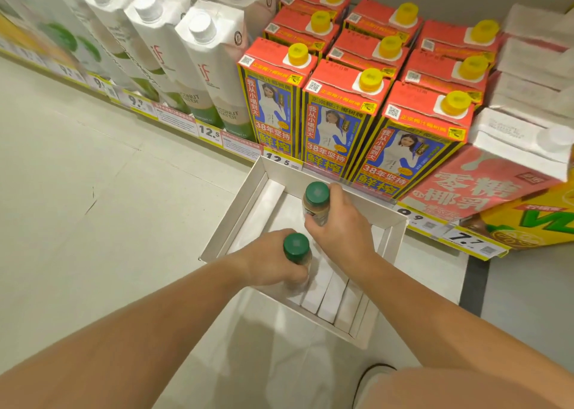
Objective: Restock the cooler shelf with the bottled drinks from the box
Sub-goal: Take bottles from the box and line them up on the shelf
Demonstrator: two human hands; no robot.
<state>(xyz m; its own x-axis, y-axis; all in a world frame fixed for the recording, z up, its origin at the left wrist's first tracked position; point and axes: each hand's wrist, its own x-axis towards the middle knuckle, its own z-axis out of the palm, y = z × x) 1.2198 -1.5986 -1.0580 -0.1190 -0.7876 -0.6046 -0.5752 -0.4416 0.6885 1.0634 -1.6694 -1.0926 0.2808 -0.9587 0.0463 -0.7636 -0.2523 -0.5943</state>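
A white cardboard box (pixel 245 203) sits on the floor in front of the shelf. My left hand (pixel 270 262) is wrapped around a green-capped bottle (pixel 296 248) of tan drink, inside the box near its front. My right hand (pixel 338 222) grips a second green-capped bottle (pixel 316 202) deeper in the box, close to the shelf edge. Both bottles are upright. The box floor shows white divider flaps (pixel 329 297); I see no other bottles in it.
The low shelf holds white coconut water cartons (pixel 214 67) at left, red-topped yellow-capped cartons (pixel 341 110) in the middle, pink cartons (pixel 484 185) and a yellow pack (pixel 534 219) at right. Price tags (pixel 208 130) line the shelf edge. My shoe (pixel 371 377) rests on the pale floor.
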